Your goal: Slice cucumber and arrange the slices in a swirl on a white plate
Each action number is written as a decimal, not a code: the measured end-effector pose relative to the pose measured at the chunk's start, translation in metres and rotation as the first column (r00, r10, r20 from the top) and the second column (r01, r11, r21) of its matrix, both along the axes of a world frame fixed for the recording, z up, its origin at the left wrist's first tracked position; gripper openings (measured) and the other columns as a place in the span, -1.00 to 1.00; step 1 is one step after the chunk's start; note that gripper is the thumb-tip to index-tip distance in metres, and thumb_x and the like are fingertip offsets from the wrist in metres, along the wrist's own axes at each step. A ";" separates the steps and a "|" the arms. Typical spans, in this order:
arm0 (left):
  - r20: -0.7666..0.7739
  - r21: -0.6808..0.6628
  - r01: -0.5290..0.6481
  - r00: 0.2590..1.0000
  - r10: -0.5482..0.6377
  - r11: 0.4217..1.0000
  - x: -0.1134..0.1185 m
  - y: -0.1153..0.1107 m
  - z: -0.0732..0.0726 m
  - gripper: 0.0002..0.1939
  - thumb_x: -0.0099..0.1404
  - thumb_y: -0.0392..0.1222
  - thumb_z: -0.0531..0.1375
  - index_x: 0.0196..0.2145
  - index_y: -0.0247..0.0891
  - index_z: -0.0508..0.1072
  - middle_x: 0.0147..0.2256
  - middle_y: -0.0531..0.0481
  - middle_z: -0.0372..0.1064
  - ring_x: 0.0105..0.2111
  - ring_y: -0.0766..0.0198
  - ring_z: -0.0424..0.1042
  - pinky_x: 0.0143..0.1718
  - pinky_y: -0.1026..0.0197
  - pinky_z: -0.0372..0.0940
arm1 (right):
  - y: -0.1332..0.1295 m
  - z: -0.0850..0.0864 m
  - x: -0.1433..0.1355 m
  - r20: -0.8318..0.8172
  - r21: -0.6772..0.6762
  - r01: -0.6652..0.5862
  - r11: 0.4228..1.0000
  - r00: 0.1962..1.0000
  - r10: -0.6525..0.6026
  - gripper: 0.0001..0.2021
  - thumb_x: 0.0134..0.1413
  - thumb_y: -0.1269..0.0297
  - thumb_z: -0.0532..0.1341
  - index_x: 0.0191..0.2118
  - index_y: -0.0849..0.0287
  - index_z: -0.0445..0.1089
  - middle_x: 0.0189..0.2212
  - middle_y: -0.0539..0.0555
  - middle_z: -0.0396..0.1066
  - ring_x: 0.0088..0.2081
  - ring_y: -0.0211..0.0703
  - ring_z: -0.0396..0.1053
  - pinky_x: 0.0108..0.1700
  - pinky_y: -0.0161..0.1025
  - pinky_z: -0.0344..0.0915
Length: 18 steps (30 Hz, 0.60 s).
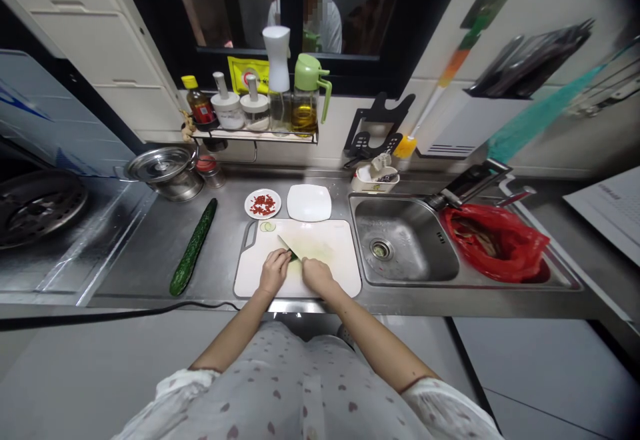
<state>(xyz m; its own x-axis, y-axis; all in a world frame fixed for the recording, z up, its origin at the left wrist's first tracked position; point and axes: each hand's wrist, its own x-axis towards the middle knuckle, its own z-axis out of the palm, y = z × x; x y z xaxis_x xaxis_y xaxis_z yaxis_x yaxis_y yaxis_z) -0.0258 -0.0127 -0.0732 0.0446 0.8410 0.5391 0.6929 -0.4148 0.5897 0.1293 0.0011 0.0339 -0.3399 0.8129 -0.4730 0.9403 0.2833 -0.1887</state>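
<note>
A white cutting board (340,273) lies on the steel counter in front of me. My right hand (317,275) is closed round the handle of a knife (287,243), whose blade points up and to the left. Beside the blade, my left hand (275,271) is closed on a small dark green piece (293,255), probably cucumber, mostly hidden by the fingers. Thin cucumber slices (267,227) rest at the board's upper left. Behind the board stand a small plate of chopped red pieces (263,205) and a bare white plate (309,203).
A whole cucumber (194,247) lies left of the board, near a lidded steel pot (173,177). To the right are the sink (405,240) and a red plastic bag (500,247). Bottles and jars stand on a wall rack (255,136). A black cable (150,313) runs along the front edge.
</note>
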 end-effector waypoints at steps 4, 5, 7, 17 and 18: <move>-0.007 0.002 -0.001 1.000 0.001 1.000 0.000 0.000 0.000 -0.77 0.37 -0.23 0.04 -0.15 -0.19 0.49 -0.19 -0.12 0.43 -0.17 0.21 0.41 -0.12 0.09 0.37 | 0.001 0.001 -0.001 -0.010 -0.006 0.005 1.000 1.000 -0.005 -0.67 0.15 0.56 -0.04 -0.03 0.32 0.33 -0.17 0.30 0.48 -0.07 -0.05 0.44 -0.14 -0.24 0.29; -0.008 0.006 -0.001 1.000 0.001 1.000 0.000 0.000 0.000 -0.77 0.37 -0.23 0.04 -0.15 -0.19 0.49 -0.20 -0.11 0.43 -0.17 0.21 0.41 -0.12 0.09 0.38 | 0.001 0.001 -0.001 -0.014 -0.001 0.007 1.000 1.000 -0.007 -0.67 0.16 0.56 -0.03 -0.03 0.32 0.34 -0.17 0.30 0.48 -0.07 -0.05 0.44 -0.13 -0.24 0.29; -0.008 0.018 0.001 1.000 -0.001 1.000 0.000 0.000 0.000 -0.78 0.36 -0.24 0.05 -0.16 -0.19 0.48 -0.20 -0.11 0.43 -0.16 0.20 0.41 -0.12 0.09 0.38 | 0.000 0.000 0.001 -0.021 0.013 0.009 1.000 1.000 -0.009 -0.68 0.16 0.55 -0.03 -0.03 0.32 0.34 -0.17 0.30 0.48 -0.07 -0.05 0.44 -0.13 -0.24 0.29; -0.003 0.025 0.001 1.000 -0.001 1.000 0.000 0.000 0.000 -0.79 0.36 -0.24 0.05 -0.18 -0.19 0.48 -0.22 -0.11 0.43 -0.17 0.21 0.41 -0.11 0.09 0.38 | -0.015 -0.003 0.020 0.007 0.007 0.010 1.000 1.000 -0.010 -0.68 0.16 0.52 -0.05 -0.05 0.32 0.35 -0.21 0.30 0.48 -0.10 0.00 0.45 -0.17 -0.20 0.30; -0.004 0.023 0.000 1.000 0.000 1.000 0.000 0.000 0.000 -0.79 0.37 -0.24 0.05 -0.18 -0.19 0.48 -0.22 -0.11 0.43 -0.17 0.21 0.41 -0.11 0.09 0.38 | -0.016 -0.003 0.022 0.008 0.004 0.013 1.000 1.000 -0.013 -0.68 0.17 0.51 -0.05 -0.05 0.31 0.35 -0.21 0.30 0.48 -0.11 0.01 0.45 -0.17 -0.20 0.30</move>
<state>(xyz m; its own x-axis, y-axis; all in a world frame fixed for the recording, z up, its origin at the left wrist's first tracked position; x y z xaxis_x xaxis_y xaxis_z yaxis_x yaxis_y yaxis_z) -0.0256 -0.0124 -0.0732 0.0463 0.8287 0.5578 0.6953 -0.4277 0.5776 0.1515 -0.0154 0.0306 -0.3259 0.8189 -0.4724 0.9452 0.2720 -0.1805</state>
